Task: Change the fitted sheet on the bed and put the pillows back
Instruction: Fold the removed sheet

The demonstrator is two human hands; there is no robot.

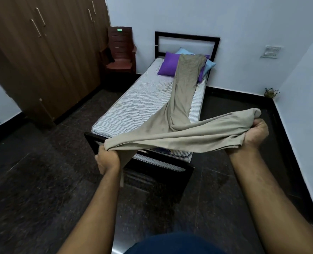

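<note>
A beige sheet (179,99) runs in a long bunched strip from the pillows down the striped bare mattress (133,107) to the foot of the bed. My left hand (106,160) grips one end of it low at the footboard. My right hand (258,132) grips the other end, held higher and out to the right, so the cloth stretches between them. A purple pillow (167,65) and a light blue pillow (209,64) lie at the headboard, partly covered by the sheet.
The black bed frame (172,167) stands against the right wall. A brown plastic chair (120,50) sits left of the headboard beside a wooden wardrobe (47,52). Dark floor spreads on both sides of the bed. A small object (271,92) rests in the far right corner.
</note>
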